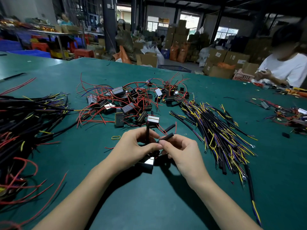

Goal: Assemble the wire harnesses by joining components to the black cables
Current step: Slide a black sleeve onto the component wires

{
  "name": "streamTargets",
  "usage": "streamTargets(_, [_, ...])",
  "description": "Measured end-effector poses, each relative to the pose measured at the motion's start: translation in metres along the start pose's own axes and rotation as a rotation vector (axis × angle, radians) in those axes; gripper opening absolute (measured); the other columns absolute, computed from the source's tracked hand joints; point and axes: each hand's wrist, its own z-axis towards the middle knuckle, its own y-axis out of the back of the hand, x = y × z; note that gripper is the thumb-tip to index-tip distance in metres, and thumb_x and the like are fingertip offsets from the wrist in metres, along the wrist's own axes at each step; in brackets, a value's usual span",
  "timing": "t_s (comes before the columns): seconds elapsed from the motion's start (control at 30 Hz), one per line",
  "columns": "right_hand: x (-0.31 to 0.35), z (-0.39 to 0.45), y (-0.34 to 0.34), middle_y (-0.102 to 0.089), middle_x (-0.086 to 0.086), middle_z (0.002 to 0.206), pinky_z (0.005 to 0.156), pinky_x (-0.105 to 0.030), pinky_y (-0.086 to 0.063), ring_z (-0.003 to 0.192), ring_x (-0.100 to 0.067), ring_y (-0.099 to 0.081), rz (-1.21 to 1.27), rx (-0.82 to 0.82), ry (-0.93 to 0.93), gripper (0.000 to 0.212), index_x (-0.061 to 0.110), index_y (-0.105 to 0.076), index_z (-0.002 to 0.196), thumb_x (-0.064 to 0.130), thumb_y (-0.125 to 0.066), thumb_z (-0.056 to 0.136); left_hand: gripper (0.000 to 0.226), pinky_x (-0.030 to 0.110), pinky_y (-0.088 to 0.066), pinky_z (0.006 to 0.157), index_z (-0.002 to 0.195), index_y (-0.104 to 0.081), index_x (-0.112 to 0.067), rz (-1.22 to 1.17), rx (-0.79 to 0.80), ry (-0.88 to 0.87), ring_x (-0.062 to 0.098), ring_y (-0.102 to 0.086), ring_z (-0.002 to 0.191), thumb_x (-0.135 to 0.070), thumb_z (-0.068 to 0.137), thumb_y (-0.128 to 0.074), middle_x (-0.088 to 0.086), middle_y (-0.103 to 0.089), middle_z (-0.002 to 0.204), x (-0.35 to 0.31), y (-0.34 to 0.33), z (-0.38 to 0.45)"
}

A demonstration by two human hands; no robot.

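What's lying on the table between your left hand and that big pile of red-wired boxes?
In the head view, a small yellow rubber band on bare green mat.

Dim overhead light, wide-angle edge warp

Beneath the hands [154, 146] the green worktop [149, 205] looks matt and cloth-like. Beyond them, small boxes [118, 92] show glossy, ribbed metallic faces; the black cables [214, 128] to their right wear matt sleeving.

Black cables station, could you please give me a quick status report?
Left hand grips upright black cable. Right hand pinches black sleeve. Module lies under both hands. Nothing in the way.
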Motion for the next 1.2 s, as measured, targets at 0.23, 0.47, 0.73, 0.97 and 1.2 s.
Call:
streamTargets(0.23, [0.006,0.000,0.010,-0.069,0.003,0.069,0.054,-0.014,-0.045,0.057,-0.007,-0.060,0.062,-0.102,0.001,0.008,0.015,-0.071,0.086,0.008,-0.072,0.082,0.004,0.018,-0.051,0.072,0.080,-0.072,-0.011,-0.025,-0.044,0.009,0.004,-0.064,0.069,-0.009,0.078,-0.076,0.002,-0.072,0.076,-0.003,-0.002,-0.002])
streamTargets(0.47, [0.010,0.001,0.016,-0.069,-0.007,0.067,0.054,-0.017,-0.044,0.056,-0.007,-0.057,-0.035,-0.165,0.122,0.014,0.013,-0.069,0.074,0.004,-0.067,0.085,0.009,0.019,-0.051,0.071,0.073,-0.069,-0.019,0.075,0.016,0.029,0.005,-0.066,0.071,-0.019,0.078,-0.077,-0.008,-0.070,0.074,0.002,0.004,0.000])
streamTargets(0.73, [0.010,0.003,0.014,-0.068,-0.002,0.067,0.053,-0.012,-0.041,0.058,-0.005,-0.058,-0.099,-0.151,0.124,0.013,0.014,-0.067,0.075,0.008,-0.066,0.087,0.020,0.017,-0.047,0.084,0.099,-0.068,-0.025,0.014,0.041,-0.045,-0.002,-0.064,0.085,-0.028,0.080,-0.075,-0.014,-0.071,0.087,-0.004,0.003,0.001])
streamTargets(0.97, [0.011,0.001,0.009,-0.064,0.009,0.059,0.052,-0.010,-0.039,0.054,-0.001,-0.055,-0.087,-0.133,0.124,0.010,0.011,-0.068,0.076,0.009,-0.068,0.086,0.008,0.010,-0.045,0.064,0.088,-0.075,-0.011,-0.207,-0.018,-0.063,-0.001,-0.060,0.065,-0.008,0.084,-0.069,-0.009,-0.071,0.070,-0.014,-0.011,0.001])
streamTargets(1.2, [0.008,0.000,0.009,-0.064,0.004,0.060,0.050,-0.013,-0.040,0.054,-0.003,-0.054,-0.074,-0.172,0.034,0.012,0.013,-0.068,0.075,0.007,-0.067,0.086,0.010,0.018,-0.046,0.063,0.078,-0.072,-0.016,-0.131,0.009,-0.016,0.002,-0.056,0.061,-0.008,0.084,-0.069,-0.010,-0.068,0.065,-0.011,-0.013,0.002])
